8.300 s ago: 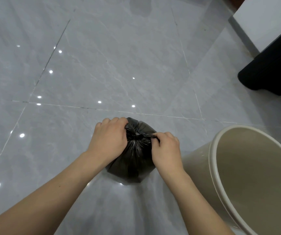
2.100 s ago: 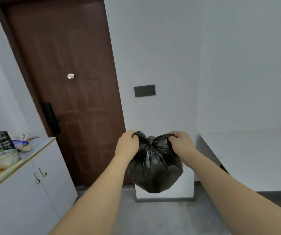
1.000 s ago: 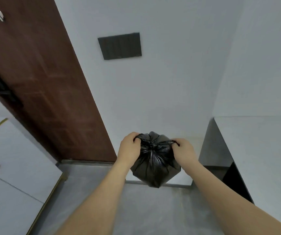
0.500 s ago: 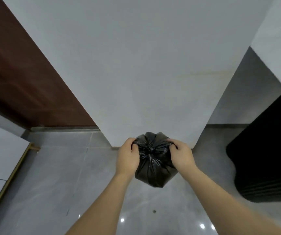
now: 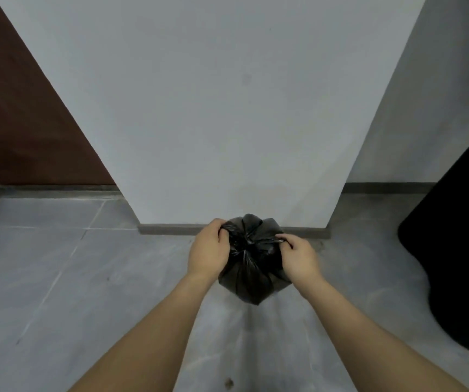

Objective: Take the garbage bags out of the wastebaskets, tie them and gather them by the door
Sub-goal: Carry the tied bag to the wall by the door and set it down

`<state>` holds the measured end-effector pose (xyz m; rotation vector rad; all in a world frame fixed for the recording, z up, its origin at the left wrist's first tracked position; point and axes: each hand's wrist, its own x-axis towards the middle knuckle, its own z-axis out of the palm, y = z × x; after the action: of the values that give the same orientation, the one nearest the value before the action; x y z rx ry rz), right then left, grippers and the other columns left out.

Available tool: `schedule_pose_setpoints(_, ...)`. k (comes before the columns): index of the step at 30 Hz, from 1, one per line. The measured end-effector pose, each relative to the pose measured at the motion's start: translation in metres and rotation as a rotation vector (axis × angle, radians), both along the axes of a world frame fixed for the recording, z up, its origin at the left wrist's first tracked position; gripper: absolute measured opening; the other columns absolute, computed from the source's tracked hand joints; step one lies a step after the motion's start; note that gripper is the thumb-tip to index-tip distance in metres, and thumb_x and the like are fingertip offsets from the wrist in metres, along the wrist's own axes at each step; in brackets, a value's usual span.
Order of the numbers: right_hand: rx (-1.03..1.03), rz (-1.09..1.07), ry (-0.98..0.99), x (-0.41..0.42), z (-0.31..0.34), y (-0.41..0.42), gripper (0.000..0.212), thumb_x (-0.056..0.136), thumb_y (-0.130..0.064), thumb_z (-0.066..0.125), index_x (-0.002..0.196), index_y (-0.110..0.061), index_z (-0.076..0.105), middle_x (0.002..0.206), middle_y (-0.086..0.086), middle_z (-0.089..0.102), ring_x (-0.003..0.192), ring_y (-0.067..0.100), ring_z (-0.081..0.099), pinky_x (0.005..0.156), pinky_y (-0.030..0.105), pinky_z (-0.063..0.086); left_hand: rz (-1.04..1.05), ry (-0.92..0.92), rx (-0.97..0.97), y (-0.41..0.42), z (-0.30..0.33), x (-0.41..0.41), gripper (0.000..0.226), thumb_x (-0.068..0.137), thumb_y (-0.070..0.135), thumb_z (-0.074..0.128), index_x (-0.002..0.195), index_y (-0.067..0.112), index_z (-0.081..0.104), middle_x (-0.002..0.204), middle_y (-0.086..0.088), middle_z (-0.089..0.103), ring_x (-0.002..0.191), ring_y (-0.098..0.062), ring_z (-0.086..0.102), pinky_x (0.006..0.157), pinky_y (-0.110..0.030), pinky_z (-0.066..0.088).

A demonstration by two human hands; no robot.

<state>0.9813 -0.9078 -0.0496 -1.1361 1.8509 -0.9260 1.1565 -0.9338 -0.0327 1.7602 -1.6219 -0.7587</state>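
A small black garbage bag (image 5: 251, 268), knotted at the top, is low over the grey tiled floor, just in front of a white wall's skirting. My left hand (image 5: 208, 251) grips the bag's gathered top on its left side. My right hand (image 5: 298, 254) pinches a tail of the knot on the right. Whether the bag's bottom touches the floor I cannot tell. The brown door (image 5: 24, 117) stands at the far left, a short way from the bag.
A white wall column (image 5: 213, 108) rises directly ahead with a dark skirting strip (image 5: 168, 230) at its foot. A large black object (image 5: 459, 267) stands on the floor at the right. Grey floor tiles (image 5: 58, 278) stretch left toward the door.
I carried the tied bag from beside the wastebasket to the wall next to the door. In the last second the view tipped down and the bag came lower toward the floor.
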Motion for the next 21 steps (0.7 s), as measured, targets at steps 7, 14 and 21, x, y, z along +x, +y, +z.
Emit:
schedule_pose_setpoints(7, 0.045, 0.072, -0.014, -0.016, -0.026, -0.012, 0.032, 0.094, -0.008, 0.044, 0.102, -0.012, 0.074, 0.099, 0.006, 0.073, 0.095, 0.024, 0.066, 0.088, 0.041, 0.054, -0.034, -0.023, -0.001, -0.02, -0.025, -0.015, 0.022, 0.095, 0.018, 0.04, 0.099, 0.02, 0.061, 0.092, 0.002, 0.066, 0.087, -0.02, 0.06, 0.077, -0.035, 0.049)
schedule_pose_setpoints(14, 0.034, 0.013, 0.042, -0.045, -0.025, -0.024, 0.028, 0.091, -0.01, 0.048, 0.097, -0.015, 0.075, 0.097, 0.003, 0.072, 0.099, 0.026, 0.064, 0.092, 0.044, 0.051, -0.12, 0.027, 0.01, -0.036, -0.042, -0.03, 0.022, 0.096, 0.013, 0.041, 0.095, 0.016, 0.063, 0.088, 0.003, 0.064, 0.081, -0.015, 0.057, 0.068, -0.028, 0.039)
schedule_pose_setpoints(21, 0.032, -0.013, -0.012, -0.062, -0.038, -0.039, 0.031, 0.091, -0.006, 0.045, 0.097, -0.012, 0.075, 0.099, 0.003, 0.073, 0.098, 0.023, 0.065, 0.094, 0.04, 0.052, -0.084, 0.101, 0.045, -0.043, -0.063, -0.063, 0.022, 0.096, 0.015, 0.039, 0.093, 0.019, 0.061, 0.084, 0.004, 0.064, 0.081, -0.017, 0.059, 0.069, -0.03, 0.045)
